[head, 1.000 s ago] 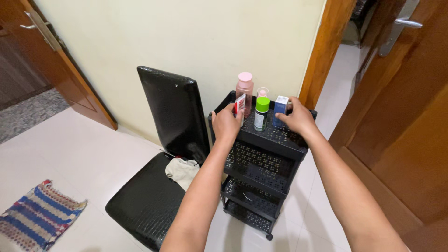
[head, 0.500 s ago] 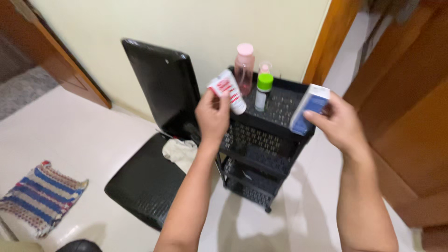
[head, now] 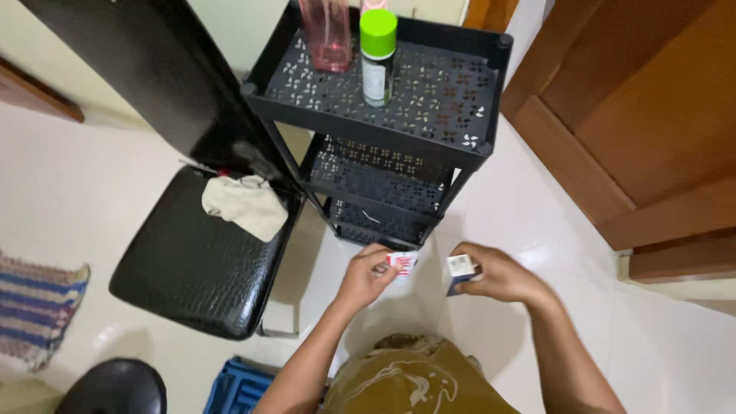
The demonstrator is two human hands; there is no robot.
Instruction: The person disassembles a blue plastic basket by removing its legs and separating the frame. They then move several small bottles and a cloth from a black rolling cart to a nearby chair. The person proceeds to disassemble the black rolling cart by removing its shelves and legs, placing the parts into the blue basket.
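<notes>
Low in the frame, the left hand [head: 366, 277] pinches a red-and-white tube [head: 402, 263]; the right hand [head: 494, 274] grips a small blue-and-white box [head: 459, 271]; both are off the black cart [head: 491, 100], where the green-capped bottle [head: 377, 57] and pink bottle [head: 326, 34] at upper centre remain.

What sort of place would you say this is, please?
Probably a room in a home: a tiled floor, a wooden door, a black chair with a cloth on it, and a black tiered cart holding toiletry bottles.

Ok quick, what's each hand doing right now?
Left hand: closed on a small white tube with red print.
Right hand: closed on a small blue and white cardboard box.
</notes>
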